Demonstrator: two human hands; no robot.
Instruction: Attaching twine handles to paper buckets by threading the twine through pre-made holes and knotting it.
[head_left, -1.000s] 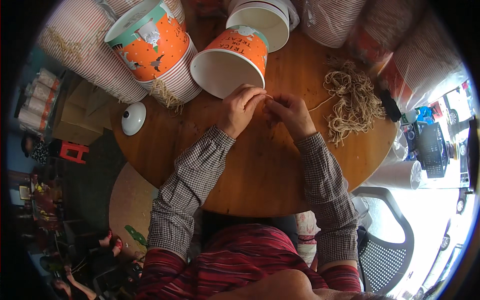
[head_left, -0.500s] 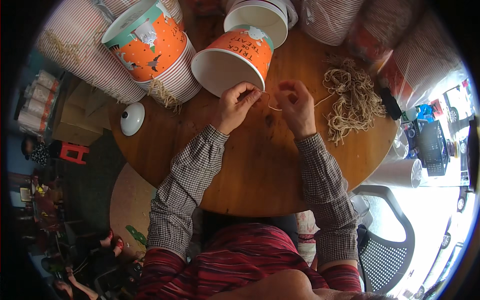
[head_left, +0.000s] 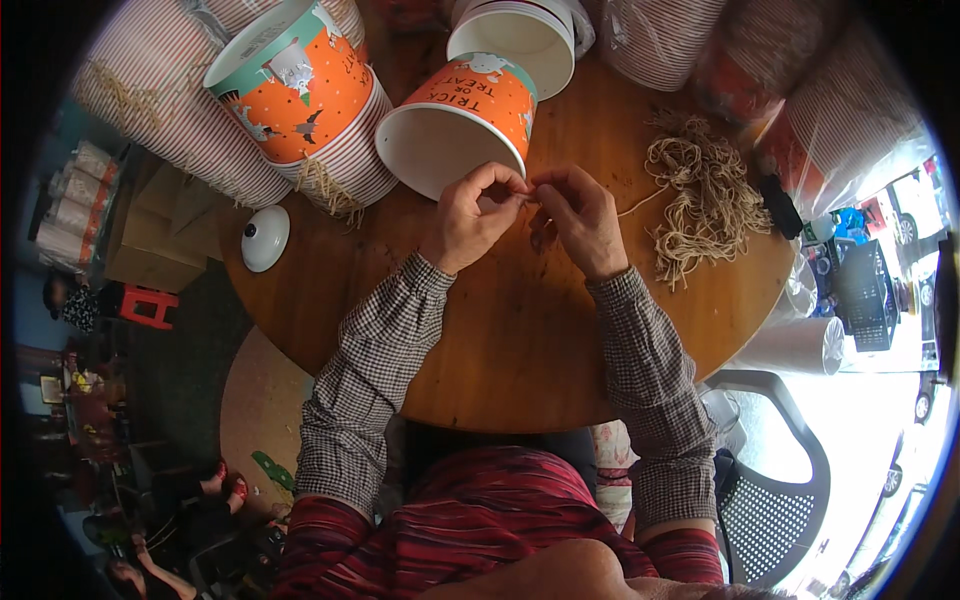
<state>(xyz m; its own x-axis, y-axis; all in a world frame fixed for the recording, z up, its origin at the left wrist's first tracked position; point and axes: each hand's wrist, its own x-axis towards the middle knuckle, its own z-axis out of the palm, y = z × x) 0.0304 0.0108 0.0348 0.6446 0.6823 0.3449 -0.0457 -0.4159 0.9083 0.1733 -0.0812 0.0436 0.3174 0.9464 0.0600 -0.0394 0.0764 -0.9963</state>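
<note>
An orange paper bucket (head_left: 492, 103) with a green band and white cartoon figures lies tipped on the table, its white mouth facing me. Just in front of its rim, my left hand (head_left: 472, 215) is closed in a pinch on a thin string. My right hand (head_left: 582, 215) pinches at the same spot, its fingertips meeting those of the left. Most of the string is hidden by the fingers. To the right of my right hand lies a tangled heap of beige strings (head_left: 705, 195), with one strand (head_left: 645, 202) reaching out toward that hand.
Nested striped buckets (head_left: 345, 150) topped by an orange one stand at the left, string hanging from them. A white bucket (head_left: 515, 50) lies behind. Plastic-wrapped stacks (head_left: 845, 120) line the far right. A white lid (head_left: 265, 240) sits near the round table's left edge; a grey chair (head_left: 770, 480) stands right.
My right hand has moved left, and its fingertips now meet my left hand's at the string. The tipped bucket has shifted slightly left.
</note>
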